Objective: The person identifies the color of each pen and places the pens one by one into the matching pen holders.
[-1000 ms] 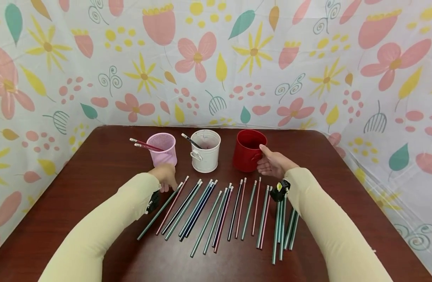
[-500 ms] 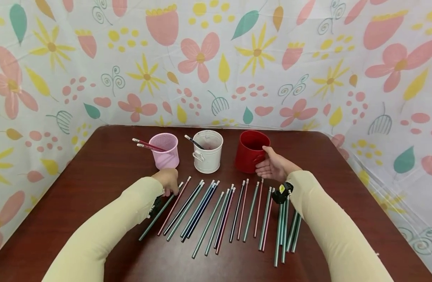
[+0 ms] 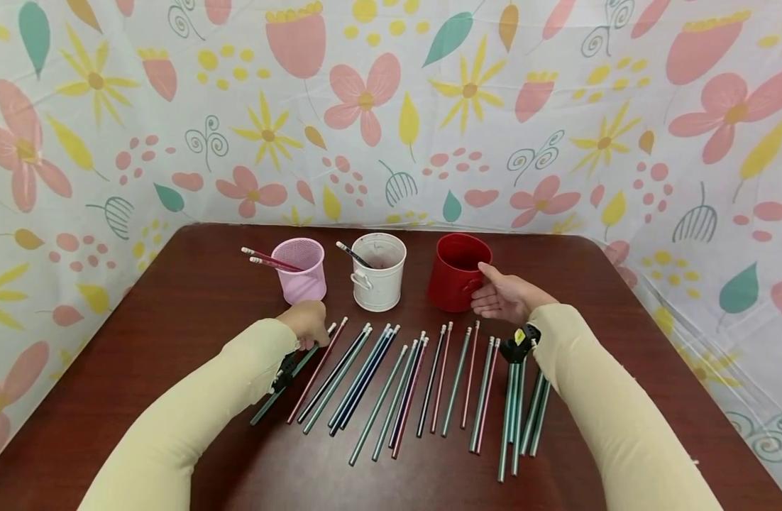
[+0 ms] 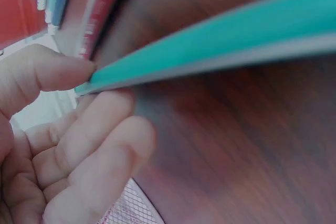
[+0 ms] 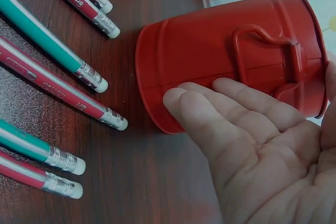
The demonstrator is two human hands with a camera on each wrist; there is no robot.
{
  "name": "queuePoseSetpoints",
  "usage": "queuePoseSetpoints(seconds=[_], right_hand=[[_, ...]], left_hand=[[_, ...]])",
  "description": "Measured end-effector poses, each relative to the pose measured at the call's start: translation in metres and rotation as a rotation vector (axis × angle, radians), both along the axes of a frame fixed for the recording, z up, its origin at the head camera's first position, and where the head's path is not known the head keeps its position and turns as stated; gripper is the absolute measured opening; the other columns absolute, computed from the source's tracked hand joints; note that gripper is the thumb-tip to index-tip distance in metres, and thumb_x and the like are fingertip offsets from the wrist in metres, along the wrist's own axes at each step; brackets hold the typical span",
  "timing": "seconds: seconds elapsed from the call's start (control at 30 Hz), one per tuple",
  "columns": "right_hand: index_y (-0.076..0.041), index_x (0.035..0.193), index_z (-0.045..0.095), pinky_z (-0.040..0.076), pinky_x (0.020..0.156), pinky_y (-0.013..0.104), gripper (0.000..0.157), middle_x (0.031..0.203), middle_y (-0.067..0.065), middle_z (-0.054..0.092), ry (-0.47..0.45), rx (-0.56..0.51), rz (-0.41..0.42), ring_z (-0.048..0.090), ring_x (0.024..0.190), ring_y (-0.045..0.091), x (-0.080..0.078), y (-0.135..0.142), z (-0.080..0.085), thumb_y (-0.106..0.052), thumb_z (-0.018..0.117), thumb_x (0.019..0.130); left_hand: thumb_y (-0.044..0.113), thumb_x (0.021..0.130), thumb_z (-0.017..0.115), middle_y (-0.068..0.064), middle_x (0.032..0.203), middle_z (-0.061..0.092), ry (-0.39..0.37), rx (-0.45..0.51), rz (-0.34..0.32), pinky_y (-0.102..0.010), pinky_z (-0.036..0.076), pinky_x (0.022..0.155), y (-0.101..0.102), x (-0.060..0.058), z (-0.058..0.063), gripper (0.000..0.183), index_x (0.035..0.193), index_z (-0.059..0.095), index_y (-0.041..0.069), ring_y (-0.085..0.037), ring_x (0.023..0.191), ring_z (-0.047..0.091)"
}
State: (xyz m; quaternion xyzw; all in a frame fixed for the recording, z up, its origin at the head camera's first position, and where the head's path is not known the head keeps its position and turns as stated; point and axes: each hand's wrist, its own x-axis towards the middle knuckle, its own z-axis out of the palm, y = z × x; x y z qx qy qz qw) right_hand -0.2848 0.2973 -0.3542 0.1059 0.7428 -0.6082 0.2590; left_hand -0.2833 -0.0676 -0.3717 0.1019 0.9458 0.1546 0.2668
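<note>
My left hand pinches a green pencil near its eraser end, between thumb and fingers. The pencil's lower end lies to the left of the row, and the hand hides its middle part in the head view. Just beyond that hand stands a pink mesh pencil cup with red pencils leaning in it. My right hand rests against the side of a red metal bucket, fingers extended and thumb up at the rim. The fingers lie below the bucket's handle.
Between the two cups stands a white bucket holding a dark pencil. Several green, red and dark blue pencils lie fanned across the brown table, erasers toward the cups. A flowered cloth hangs behind the table.
My left hand has closed on the green pencil's eraser end, and the pencil's lower end has shifted slightly away from me. My right hand stays at the red bucket.
</note>
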Motion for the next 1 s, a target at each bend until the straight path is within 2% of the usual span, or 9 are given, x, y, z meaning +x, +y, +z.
queuePoseSetpoints(seconds=[0.17,0.27,0.4,0.57,0.67,0.73,0.8,0.9,1.0], right_hand=[[0.018,0.135,0.034,0.051,0.09,0.033,0.083,0.127,0.027,0.055,0.01,0.013,0.019,0.063,0.101,0.025,0.001,0.001,0.003,-0.057,0.032,0.098],[0.018,0.133,0.036,0.051,0.089,0.033,0.081,0.117,0.022,0.061,0.014,0.014,0.021,0.065,0.095,0.021,0.001,0.001,0.003,-0.055,0.033,0.099],[0.018,0.132,0.037,0.052,0.088,0.032,0.081,0.115,0.02,0.062,0.012,0.016,0.01,0.064,0.095,0.022,0.0,0.002,0.004,-0.055,0.032,0.099],[0.019,0.132,0.037,0.053,0.085,0.03,0.082,0.114,0.02,0.062,0.011,0.013,0.001,0.064,0.096,0.022,-0.001,0.002,0.004,-0.056,0.032,0.098],[0.019,0.133,0.036,0.053,0.085,0.03,0.083,0.119,0.023,0.06,0.014,0.02,0.008,0.064,0.097,0.022,-0.001,0.001,0.004,-0.056,0.031,0.098],[0.019,0.134,0.035,0.052,0.085,0.03,0.083,0.126,0.027,0.055,0.018,0.029,0.015,0.063,0.097,0.022,-0.001,0.001,0.004,-0.056,0.03,0.098],[0.019,0.135,0.034,0.052,0.085,0.029,0.085,0.133,0.031,0.049,0.021,0.041,0.021,0.063,0.1,0.023,0.0,0.001,0.004,-0.057,0.029,0.098],[0.02,0.136,0.032,0.052,0.086,0.029,0.087,0.14,0.034,0.039,0.023,0.053,0.033,0.06,0.109,0.028,0.0,0.001,0.004,-0.058,0.027,0.098],[0.02,0.138,0.029,0.05,0.091,0.03,0.089,0.142,0.035,0.034,0.021,0.054,0.048,0.051,0.121,0.036,-0.001,0.001,0.004,-0.059,0.025,0.097]], left_hand=[[0.008,0.078,0.066,-0.004,0.054,0.054,0.05,0.054,-0.011,-0.024,0.044,0.044,-0.001,0.001,0.006,0.023,0.058,0.055,0.007,-0.013,0.045,0.051],[0.007,0.077,0.066,-0.004,0.055,0.052,0.065,0.153,0.001,-0.024,0.045,0.044,-0.003,0.001,0.01,0.016,0.063,0.058,0.006,-0.012,0.045,0.049],[0.005,0.076,0.064,-0.002,0.058,0.051,0.064,0.272,-0.002,-0.024,0.046,0.045,-0.004,0.001,0.014,0.003,0.075,0.062,0.004,-0.011,0.049,0.048],[0.001,0.075,0.066,-0.001,0.064,0.052,0.124,0.366,0.018,-0.027,0.049,0.045,-0.003,0.003,0.021,0.011,0.085,0.063,0.001,-0.011,0.053,0.047],[-0.003,0.073,0.068,-0.004,0.07,0.062,0.186,0.424,0.04,-0.031,0.052,0.047,-0.001,0.006,0.029,0.017,0.089,0.063,-0.001,-0.011,0.052,0.05],[-0.006,0.072,0.068,-0.007,0.073,0.066,0.233,0.447,0.035,-0.031,0.052,0.047,0.001,0.007,0.034,0.019,0.09,0.063,-0.002,-0.012,0.05,0.051],[-0.005,0.072,0.069,-0.009,0.077,0.068,0.295,0.443,0.003,-0.028,0.051,0.049,0.003,0.009,0.04,0.02,0.091,0.063,-0.002,-0.012,0.051,0.053],[-0.004,0.073,0.069,-0.01,0.079,0.068,0.389,0.453,-0.04,-0.024,0.049,0.056,0.01,0.012,0.049,0.022,0.094,0.065,-0.001,-0.013,0.06,0.058],[-0.004,0.074,0.069,-0.011,0.08,0.068,0.435,0.536,-0.041,-0.023,0.049,0.058,0.017,0.016,0.058,0.022,0.096,0.065,-0.002,-0.013,0.062,0.059]])
